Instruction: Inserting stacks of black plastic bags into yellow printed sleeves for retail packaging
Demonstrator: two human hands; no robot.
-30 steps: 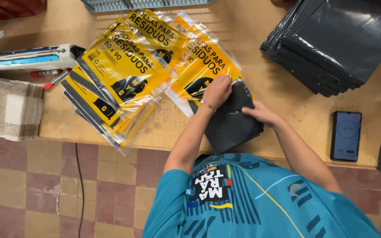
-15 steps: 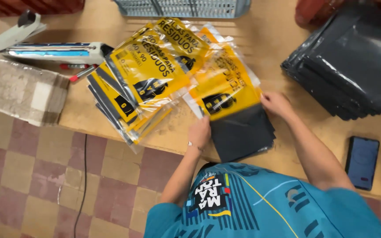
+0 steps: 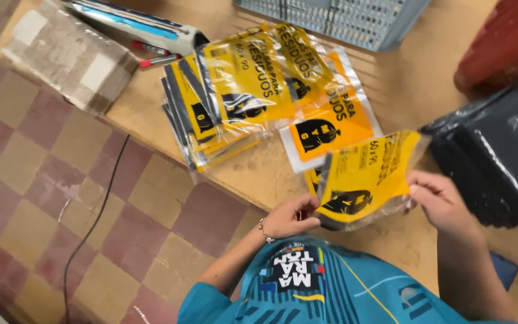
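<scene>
I hold one yellow plastic packet (image 3: 367, 177) of dark bags up off the wooden table (image 3: 403, 90), tilted. My left hand (image 3: 292, 217) pinches its lower left corner. My right hand (image 3: 442, 201) grips its right edge. Beyond it on the table lies a fanned stack of the same yellow packets (image 3: 253, 90), spread from the table's left edge toward the middle.
A heap of dark grey plastic bags (image 3: 499, 153) sits at the right. A tape dispenser (image 3: 133, 24), red pens (image 3: 154, 54) and a folded cardboard piece (image 3: 67, 57) lie far left. A grey wire basket (image 3: 337, 18) and a red crate (image 3: 508, 42) stand at the back. Checkered floor with a cable lies left.
A second ago both hands pressed a dark folded bag flat on the table. Now they lift a yellow packet clear of the table. The view has swung left and closer.
</scene>
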